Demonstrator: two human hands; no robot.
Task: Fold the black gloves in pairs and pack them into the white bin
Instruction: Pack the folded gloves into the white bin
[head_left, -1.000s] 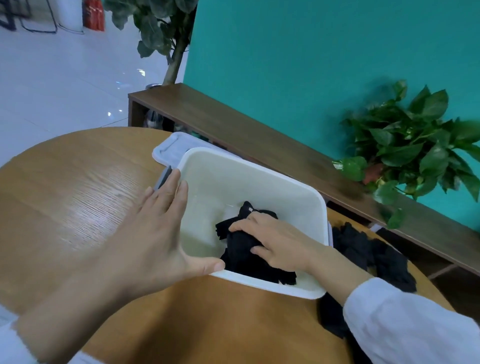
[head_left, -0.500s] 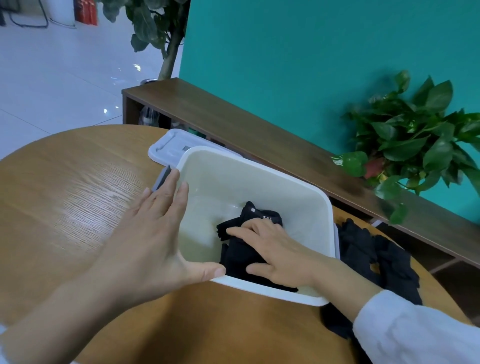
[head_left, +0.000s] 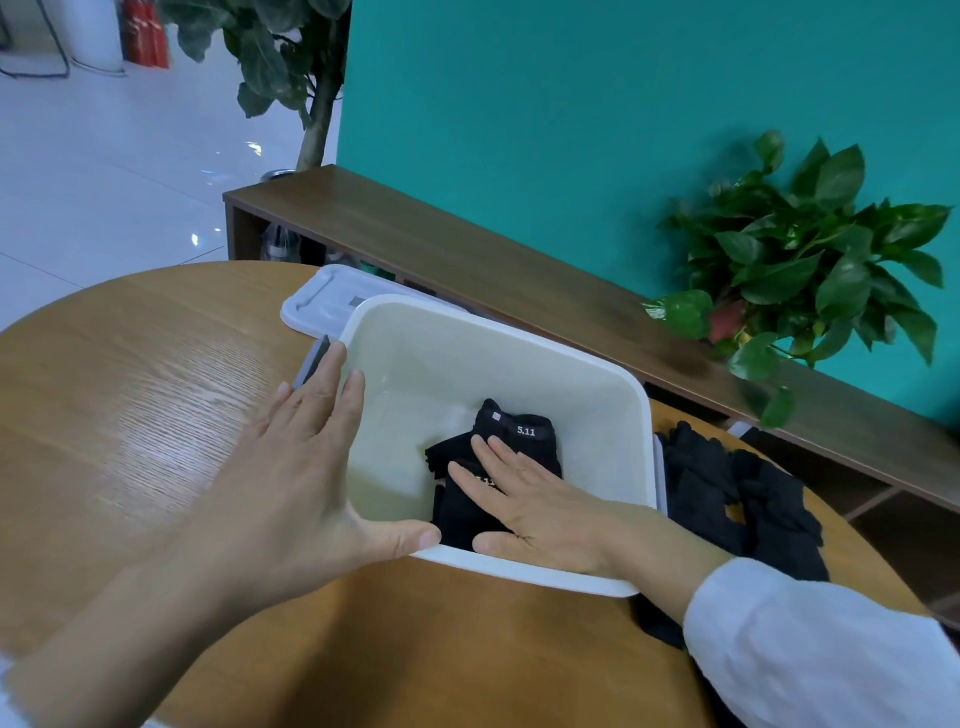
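The white bin (head_left: 467, 364) stands on the round wooden table (head_left: 130, 389). Inside it, toward the near right, lie folded black gloves (head_left: 519, 431) with white "5.11" marks. My right hand (head_left: 540, 509) reaches over the near rim and lies flat on those gloves, fingers spread. My left hand (head_left: 296, 467) holds the bin's near-left corner, with the fingers along the outside of the left wall and the thumb over the near rim. A loose pile of black gloves (head_left: 727, 493) sits on the table just right of the bin, partly hidden by my right sleeve.
The bin's white lid (head_left: 322, 306) lies behind the bin at its far left. A long dark wooden shelf (head_left: 467, 249) runs along the teal wall beyond the table. A leafy potted plant (head_left: 800, 275) stands on it at the right.
My right hand has flattened from a curled hold on the gloves to an open palm on top of them. The left hand stays on the bin's corner.
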